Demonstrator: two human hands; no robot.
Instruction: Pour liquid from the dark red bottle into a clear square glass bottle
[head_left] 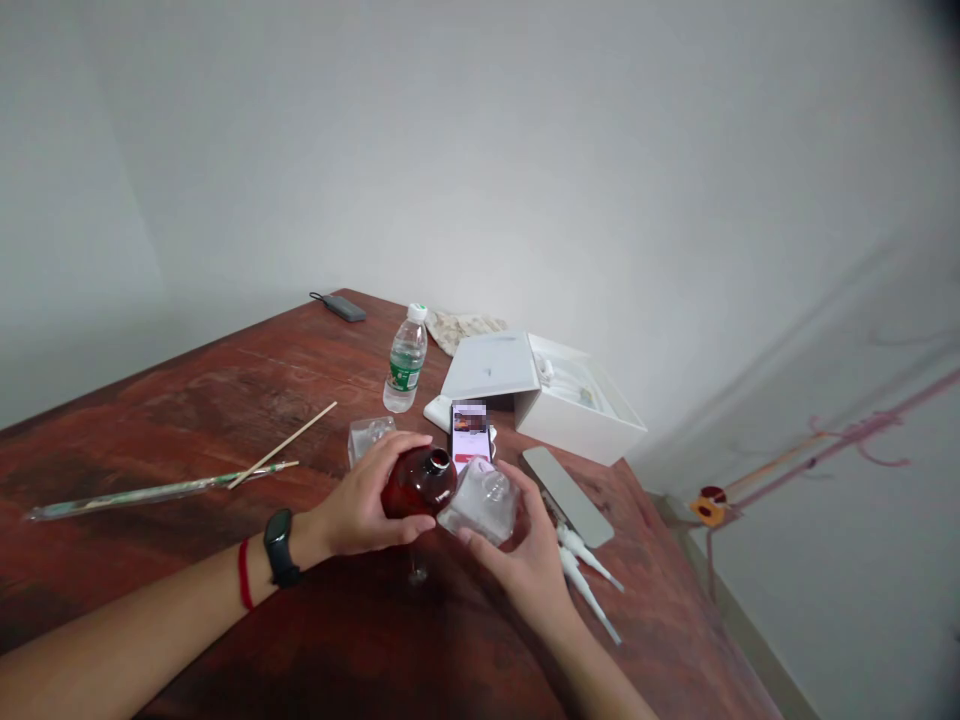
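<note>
My left hand (pixel 367 500) is wrapped round a dark red-brown round bottle (pixel 421 482) with an uncapped neck. Close beside it, my right hand (pixel 529 545) grips a clear, square-sided plastic bottle (pixel 480 502) that leans toward the brown one. The two bottles are nearly touching or touching; I cannot tell which. Behind my left hand stands another clear plastic container (pixel 367 436), partly covered by my fingers. A phone (pixel 470 432) with a lit screen is propped just beyond the bottles. Below the brown bottle, a small clear object (pixel 418 575) shows on the table.
A water bottle (pixel 405 365) and an open white box (pixel 577 430) stand farther back. Two white nozzles (pixel 589 590) lie right, near a grey flat case (pixel 570 495). Left are a wooden stick (pixel 281 445) and a wrapped stick (pixel 157 492). A grey device (pixel 343 306) lies at the far edge.
</note>
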